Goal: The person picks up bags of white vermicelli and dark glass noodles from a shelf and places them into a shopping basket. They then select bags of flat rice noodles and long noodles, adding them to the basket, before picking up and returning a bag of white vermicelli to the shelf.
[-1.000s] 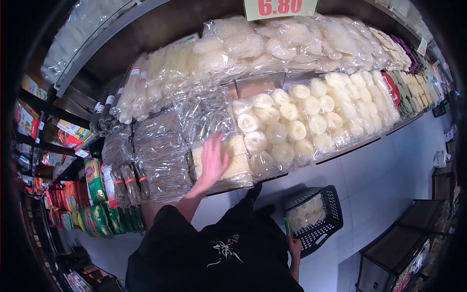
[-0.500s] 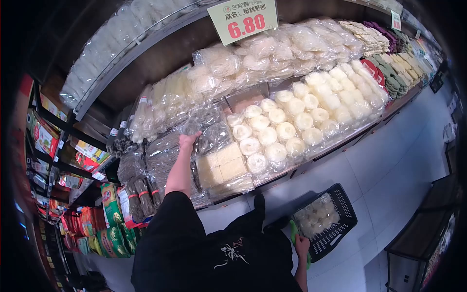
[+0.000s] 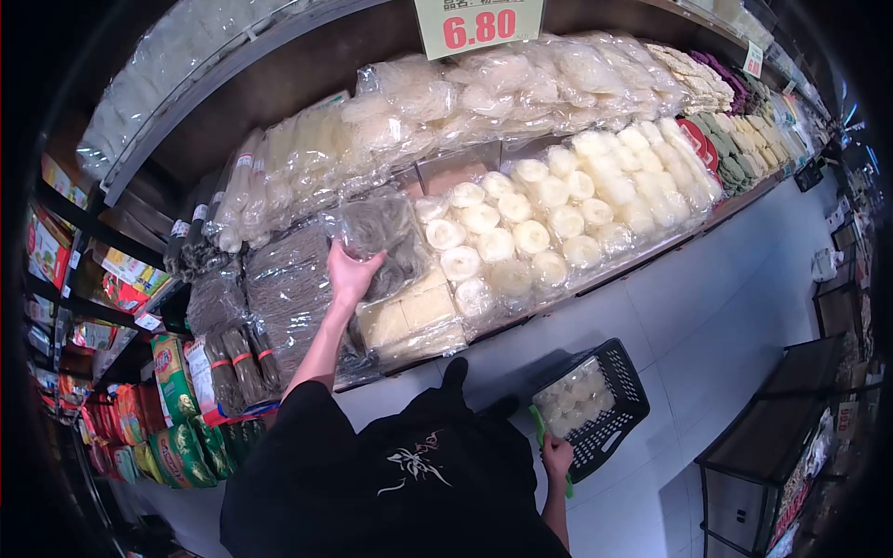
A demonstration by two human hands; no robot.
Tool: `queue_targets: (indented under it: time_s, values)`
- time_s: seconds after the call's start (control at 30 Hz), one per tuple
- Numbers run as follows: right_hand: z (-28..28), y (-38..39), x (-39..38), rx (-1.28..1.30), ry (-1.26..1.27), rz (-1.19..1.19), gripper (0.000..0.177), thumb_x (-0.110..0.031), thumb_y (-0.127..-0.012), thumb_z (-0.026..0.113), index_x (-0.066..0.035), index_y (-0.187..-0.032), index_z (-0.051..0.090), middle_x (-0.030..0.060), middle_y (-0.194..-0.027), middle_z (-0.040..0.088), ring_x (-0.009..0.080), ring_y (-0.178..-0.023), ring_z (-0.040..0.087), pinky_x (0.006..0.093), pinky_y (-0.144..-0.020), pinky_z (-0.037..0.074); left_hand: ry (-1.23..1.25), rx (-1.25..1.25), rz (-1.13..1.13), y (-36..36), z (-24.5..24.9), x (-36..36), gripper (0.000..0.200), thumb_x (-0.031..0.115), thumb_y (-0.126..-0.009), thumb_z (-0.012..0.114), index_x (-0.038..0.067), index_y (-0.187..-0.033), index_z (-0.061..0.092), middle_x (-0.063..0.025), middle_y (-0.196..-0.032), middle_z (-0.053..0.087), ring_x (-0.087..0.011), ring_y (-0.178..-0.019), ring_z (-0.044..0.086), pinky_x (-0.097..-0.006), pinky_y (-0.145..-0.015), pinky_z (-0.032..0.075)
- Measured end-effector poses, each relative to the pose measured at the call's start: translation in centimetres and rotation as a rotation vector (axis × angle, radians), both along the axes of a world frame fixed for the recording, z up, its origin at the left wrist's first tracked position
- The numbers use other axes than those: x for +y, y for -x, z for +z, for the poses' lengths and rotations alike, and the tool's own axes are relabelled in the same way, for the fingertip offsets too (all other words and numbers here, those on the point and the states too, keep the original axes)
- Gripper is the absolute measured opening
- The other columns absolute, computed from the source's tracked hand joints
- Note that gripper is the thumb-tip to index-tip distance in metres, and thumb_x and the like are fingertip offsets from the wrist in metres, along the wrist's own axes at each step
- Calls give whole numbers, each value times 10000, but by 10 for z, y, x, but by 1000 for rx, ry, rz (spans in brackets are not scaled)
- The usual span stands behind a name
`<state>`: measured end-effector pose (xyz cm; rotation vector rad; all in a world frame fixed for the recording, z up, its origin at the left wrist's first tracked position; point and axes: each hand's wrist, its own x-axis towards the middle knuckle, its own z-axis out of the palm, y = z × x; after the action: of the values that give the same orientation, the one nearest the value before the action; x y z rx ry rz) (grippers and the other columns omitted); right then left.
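My left hand [image 3: 352, 274] is at a clear bag of dark grey-brown noodle coils [image 3: 379, 237] on the display shelf. Its thumb lies at the bag's near edge and its fingers at the left side, partly hidden by the shiny film. Flat packs of dark noodles [image 3: 288, 279] lie to its left, and a pack of pale yellow noodle blocks [image 3: 409, 312] is just nearer to me. Low on my right, my right hand [image 3: 556, 456] is closed around the green handle [image 3: 539, 426] of a black basket [image 3: 609, 437]. Inside the basket rests a bag of white noodle coils [image 3: 575, 398].
Rows of white noodle coils [image 3: 502, 232] fill the shelf to the right, with bagged vermicelli [image 3: 502, 84] behind. A price sign [image 3: 479, 28] hangs above. Green packages [image 3: 181, 456] stand at lower left. A dark cabinet [image 3: 763, 428] is across the tiled floor [image 3: 688, 307].
The view has shifted, so the shelf appears further left and lower right things have moved left. My left hand has spread around the dark noodle bag's edge. My right hand still holds the basket.
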<state>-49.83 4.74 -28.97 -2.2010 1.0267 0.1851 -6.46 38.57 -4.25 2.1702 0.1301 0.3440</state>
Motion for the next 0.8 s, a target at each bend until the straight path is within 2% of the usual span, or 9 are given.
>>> queue_targets:
  time_s: [0.07,0.13,0.27,0.5,0.53,0.6,0.7,0.73,0.8]
  values:
    - [8,-6,4,-31,83,49,505,-432,-899,555,15,-714,698,170,-539,600,308,-558,656,418,-583,485,-256,50,-157,26,17,-17,575,164,-630,859,-57,-1058,545,-183,-941,669,-243,-854,665,-345,-768,527]
    - [17,-6,10,-16,120,62,480,-406,-893,563,15,-705,695,181,-548,600,321,-558,651,422,-577,479,-90,-20,-440,42,16,-33,567,221,-613,883,-24,-998,546,-105,-765,578,-208,-674,551,-334,-656,478]
    - [19,-10,16,77,161,89,411,-358,-879,587,-7,-702,706,201,-580,606,359,-571,639,443,-573,478,169,101,-871,71,7,-80,513,202,-644,854,23,-985,515,-148,-804,632,-311,-743,657,-379,-675,500]
    - [38,-9,51,64,217,6,408,-378,-876,585,-24,-698,681,198,-599,602,405,-619,624,487,-594,493,125,222,-1462,126,-24,-145,490,135,-640,811,29,-1000,495,-155,-814,642,-368,-788,650,-397,-665,500]
    - [43,-12,54,182,145,-62,359,-380,-838,593,-53,-793,735,199,-719,663,405,-714,653,483,-691,520,127,169,-1546,134,-29,-148,478,121,-641,804,28,-996,499,-158,-817,644,-370,-791,650,-401,-662,499]
    - [47,-12,62,164,98,-239,338,-370,-856,591,-54,-871,708,203,-782,665,391,-767,656,465,-700,518,100,234,-1689,140,-23,-155,435,106,-660,796,33,-963,492,-158,-804,639,-360,-781,655,-404,-656,495]
    - [19,13,70,-334,-138,-657,366,-340,-940,538,-38,-1131,615,141,-1086,674,281,-958,656,428,-847,503,98,277,-1769,150,-31,-167,459,97,-679,786,40,-1004,466,-142,-816,642,-366,-811,648,-412,-676,497]
    - [25,16,73,-337,-133,-708,366,-340,-940,538,-38,-1131,615,141,-1086,674,281,-958,656,428,-847,503,89,286,-1819,154,-31,-173,459,97,-679,786,40,-1004,466,-142,-816,642,-366,-811,648,-412,-676,497]
    - [47,19,79,-1105,-998,-1193,543,-423,-941,571,-16,-1294,497,113,-1250,597,247,-1168,555,421,-1004,436,192,381,-1796,161,-31,-189,479,79,-649,837,25,-972,487,-138,-825,629,-316,-755,663,-347,-645,489]
